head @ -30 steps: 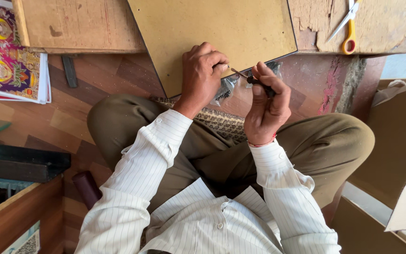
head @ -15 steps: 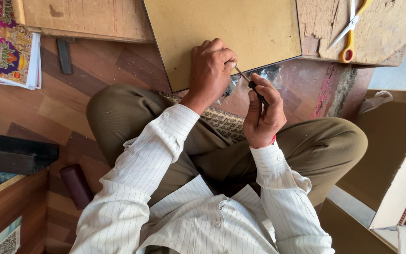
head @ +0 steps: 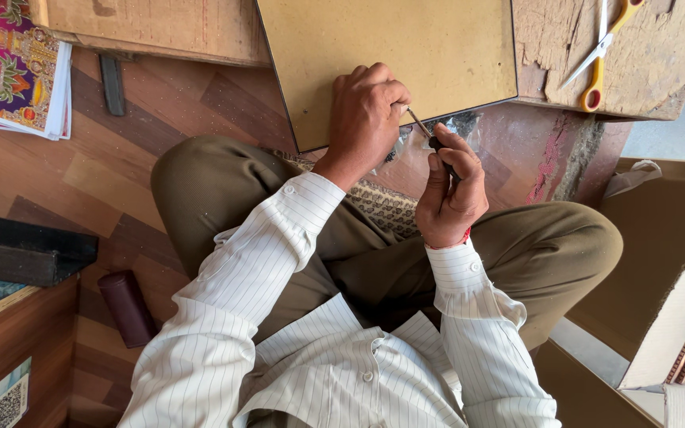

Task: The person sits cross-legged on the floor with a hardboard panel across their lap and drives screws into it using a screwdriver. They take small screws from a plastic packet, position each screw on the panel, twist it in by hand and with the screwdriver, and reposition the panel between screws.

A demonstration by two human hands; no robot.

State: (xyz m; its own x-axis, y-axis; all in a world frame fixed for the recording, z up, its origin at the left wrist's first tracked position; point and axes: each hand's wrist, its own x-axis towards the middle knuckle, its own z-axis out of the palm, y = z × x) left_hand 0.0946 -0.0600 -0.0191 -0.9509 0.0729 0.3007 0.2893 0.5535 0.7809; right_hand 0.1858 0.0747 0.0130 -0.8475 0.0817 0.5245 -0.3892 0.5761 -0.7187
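Two hands meet at the near edge of a tan backing board (head: 390, 55), which lies flat in a dark frame on a worn wooden block (head: 644, 71). Right hand (head: 452, 190) is clenched around a slim dark-handled tool (head: 426, 133), its tip at that edge. Left hand (head: 365, 119) presses down, fingers curled over the board's rim. Work along this edge looks underway, not finished. Yellow-handled scissors (head: 596, 59) lie at the block's far right corner.
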